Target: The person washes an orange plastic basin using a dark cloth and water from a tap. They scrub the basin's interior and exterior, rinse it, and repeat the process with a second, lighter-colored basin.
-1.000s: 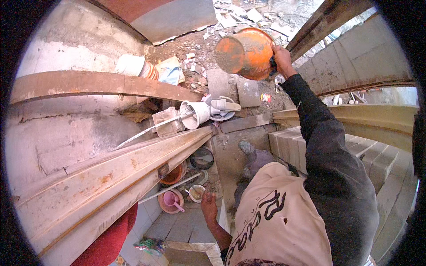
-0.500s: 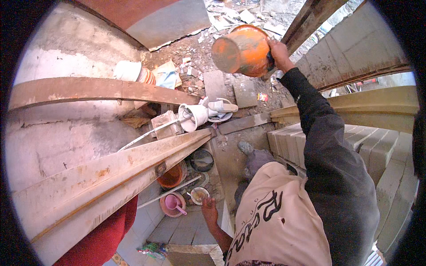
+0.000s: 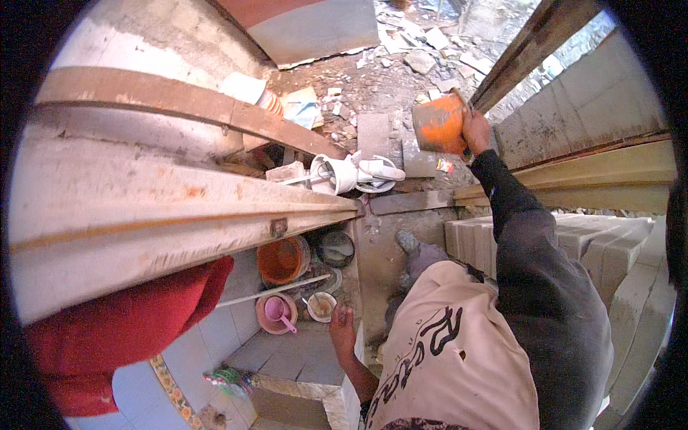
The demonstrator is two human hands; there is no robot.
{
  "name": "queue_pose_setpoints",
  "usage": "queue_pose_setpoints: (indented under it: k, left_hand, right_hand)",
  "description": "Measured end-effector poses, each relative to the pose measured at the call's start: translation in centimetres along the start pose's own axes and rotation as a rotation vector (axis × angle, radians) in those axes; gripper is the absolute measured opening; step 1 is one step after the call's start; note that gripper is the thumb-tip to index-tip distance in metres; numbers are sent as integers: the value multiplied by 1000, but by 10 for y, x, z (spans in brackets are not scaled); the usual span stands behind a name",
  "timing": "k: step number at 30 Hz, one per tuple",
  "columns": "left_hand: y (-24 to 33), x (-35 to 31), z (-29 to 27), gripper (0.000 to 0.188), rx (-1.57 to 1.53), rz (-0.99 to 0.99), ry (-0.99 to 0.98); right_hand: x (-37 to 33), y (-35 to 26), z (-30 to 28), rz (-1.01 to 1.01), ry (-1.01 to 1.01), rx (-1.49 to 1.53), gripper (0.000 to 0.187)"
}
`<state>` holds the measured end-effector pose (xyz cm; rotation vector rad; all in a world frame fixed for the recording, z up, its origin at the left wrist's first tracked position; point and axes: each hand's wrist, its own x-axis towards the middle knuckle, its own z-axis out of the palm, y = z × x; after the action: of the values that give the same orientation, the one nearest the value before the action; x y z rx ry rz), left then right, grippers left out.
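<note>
My right hand (image 3: pixel 476 132), on an outstretched arm, is closed on the rim side of an orange bucket (image 3: pixel 438 125) smeared with grey mud or mortar. The bucket is tipped sideways above the rubble ground, its base toward the left. Lower down, my left hand (image 3: pixel 342 324) hangs beside my body, fingers loosely apart, with nothing visible in it. Closest to it is a small white bowl (image 3: pixel 321 307) on a tiled ledge (image 3: pixel 287 352). A pink dipper (image 3: pixel 276 309) lies in a pale pink basin (image 3: pixel 264 324) just left of the bowl.
A doorway with wooden frame posts (image 3: pixel 215 247) surrounds me. An orange bucket (image 3: pixel 281 259) and a dark bucket (image 3: pixel 335 248) stand by the ledge. White pails (image 3: pixel 333 174) sit past the sill. Pale blocks (image 3: pixel 469 242) are stacked right; red cloth (image 3: pixel 136 322) hangs left.
The view has shifted, and my right hand has lowered the orange bucket and carried it to the right. The bucket is still gripped. My left hand stays near the white bowl.
</note>
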<state>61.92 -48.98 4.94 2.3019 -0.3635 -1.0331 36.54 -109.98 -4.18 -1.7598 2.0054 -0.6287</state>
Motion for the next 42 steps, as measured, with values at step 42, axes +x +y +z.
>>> queue_pose_setpoints:
  k: [42]
  left_hand:
    - [-173, -250, -87, 56, -1519, 184, 1575]
  right_hand:
    - [-587, -200, -28, -1434, -1280, 417, 31]
